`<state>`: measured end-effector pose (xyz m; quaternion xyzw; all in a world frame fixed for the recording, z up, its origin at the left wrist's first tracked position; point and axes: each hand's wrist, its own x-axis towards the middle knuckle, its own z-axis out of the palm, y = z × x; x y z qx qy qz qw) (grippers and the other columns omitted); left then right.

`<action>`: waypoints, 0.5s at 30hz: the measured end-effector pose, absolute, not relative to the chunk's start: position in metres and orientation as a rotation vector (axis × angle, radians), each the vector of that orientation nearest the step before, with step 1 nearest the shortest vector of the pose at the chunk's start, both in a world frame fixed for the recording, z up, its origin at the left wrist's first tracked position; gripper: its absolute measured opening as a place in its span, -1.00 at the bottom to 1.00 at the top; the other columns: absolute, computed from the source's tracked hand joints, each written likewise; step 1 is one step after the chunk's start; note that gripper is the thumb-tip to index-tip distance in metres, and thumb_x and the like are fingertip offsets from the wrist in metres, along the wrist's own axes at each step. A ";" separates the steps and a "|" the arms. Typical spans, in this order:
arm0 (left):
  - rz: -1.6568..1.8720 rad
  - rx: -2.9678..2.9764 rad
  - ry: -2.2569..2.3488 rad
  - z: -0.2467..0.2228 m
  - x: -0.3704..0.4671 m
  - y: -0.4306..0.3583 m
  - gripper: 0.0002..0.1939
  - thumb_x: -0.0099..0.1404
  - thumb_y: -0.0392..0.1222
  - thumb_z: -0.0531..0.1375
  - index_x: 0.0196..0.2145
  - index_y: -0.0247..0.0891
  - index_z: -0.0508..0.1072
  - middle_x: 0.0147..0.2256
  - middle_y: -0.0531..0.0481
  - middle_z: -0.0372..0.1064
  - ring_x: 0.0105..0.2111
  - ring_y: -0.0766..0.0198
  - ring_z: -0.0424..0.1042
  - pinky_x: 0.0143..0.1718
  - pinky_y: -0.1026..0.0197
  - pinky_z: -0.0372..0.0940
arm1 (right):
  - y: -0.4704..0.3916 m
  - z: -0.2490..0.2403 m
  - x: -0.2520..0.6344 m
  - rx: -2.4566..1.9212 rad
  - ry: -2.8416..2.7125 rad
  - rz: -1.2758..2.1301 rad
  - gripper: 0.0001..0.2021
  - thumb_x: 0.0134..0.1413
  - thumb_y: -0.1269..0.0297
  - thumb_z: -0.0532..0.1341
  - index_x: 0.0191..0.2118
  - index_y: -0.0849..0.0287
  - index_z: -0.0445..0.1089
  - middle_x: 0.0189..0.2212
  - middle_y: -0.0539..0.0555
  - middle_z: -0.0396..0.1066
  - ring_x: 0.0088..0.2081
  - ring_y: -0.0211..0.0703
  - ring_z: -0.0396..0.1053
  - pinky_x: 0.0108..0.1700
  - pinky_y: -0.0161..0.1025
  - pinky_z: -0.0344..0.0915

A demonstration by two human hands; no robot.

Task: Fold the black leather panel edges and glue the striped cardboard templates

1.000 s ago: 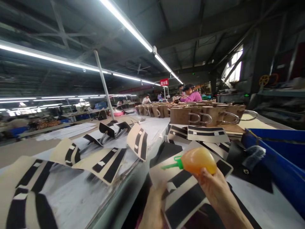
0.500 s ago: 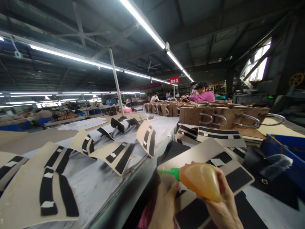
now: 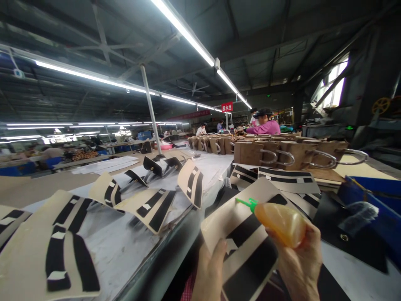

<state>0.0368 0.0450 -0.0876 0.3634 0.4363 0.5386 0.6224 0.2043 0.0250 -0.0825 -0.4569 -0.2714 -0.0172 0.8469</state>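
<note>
My right hand (image 3: pixel 299 255) is closed around a squeeze bottle (image 3: pixel 280 221) of amber liquid, most likely glue. The bottle lies tilted, its green nozzle (image 3: pixel 247 203) pointing left, with the tip at the upper part of a beige panel (image 3: pixel 216 223). Two black strips (image 3: pixel 249 267) and a small white tab (image 3: pixel 231 246) are on that panel. My left hand (image 3: pixel 211 265) grips the panel by its lower left edge, thumb on top; the other fingers are hidden beneath it.
Several similar curved panels (image 3: pixel 163 205) lie on the white-covered table (image 3: pixel 115 246) to the left. Brown bags with wrapped handles (image 3: pixel 250 154) stand in rows ahead. A blue bin (image 3: pixel 376 205) and a black piece with an eyelet (image 3: pixel 344 251) are on the right. A person in pink (image 3: pixel 266 127) works farther back.
The bottle has moved up and right over the panel, its nozzle now farther along the surface. The panel has turned, showing more of its black strips. My left hand still holds it.
</note>
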 end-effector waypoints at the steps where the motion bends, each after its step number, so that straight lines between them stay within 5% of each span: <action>1: 1.235 0.853 0.990 -0.088 0.037 0.045 -0.37 0.03 0.11 0.46 -0.01 -0.29 0.56 -0.01 -0.20 0.56 0.19 -0.17 0.38 0.30 -0.06 0.20 | 0.021 -0.084 0.199 -0.953 -0.614 0.008 -0.30 -0.50 0.05 0.59 -0.13 0.03 0.35 -0.21 0.03 0.39 -0.25 0.01 0.42 -0.12 0.12 0.46; 6: 1.203 0.907 0.900 -0.085 0.035 0.045 -0.34 0.00 0.18 0.46 -0.02 -0.26 0.59 -0.05 -0.22 0.59 0.15 -0.22 0.43 0.18 -0.03 0.34 | 0.004 -0.087 0.174 -0.819 -0.939 0.315 -0.37 -0.30 0.07 0.56 -0.04 -0.06 0.36 -0.09 0.10 0.47 -0.10 0.17 0.51 -0.12 0.06 0.51; 10: 1.225 0.945 0.839 -0.078 0.032 0.045 -0.28 -0.01 0.23 0.45 0.00 -0.28 0.58 -0.09 -0.25 0.60 0.09 -0.21 0.48 0.17 -0.05 0.36 | 0.005 -0.084 0.175 -0.854 -0.745 0.024 -0.37 -0.44 0.17 0.60 -0.14 -0.05 0.37 -0.14 0.02 0.42 -0.18 0.03 0.48 -0.24 -0.10 0.51; 15: 1.242 0.948 0.948 -0.075 0.032 0.044 -0.32 0.04 0.23 0.42 0.03 -0.22 0.56 -0.02 -0.18 0.58 0.13 -0.16 0.45 0.18 -0.02 0.35 | 0.004 -0.090 0.176 -0.832 -0.848 0.236 -0.41 -0.23 0.07 0.53 -0.04 -0.05 0.36 -0.21 0.02 0.41 -0.34 -0.10 0.40 -0.37 -0.19 0.45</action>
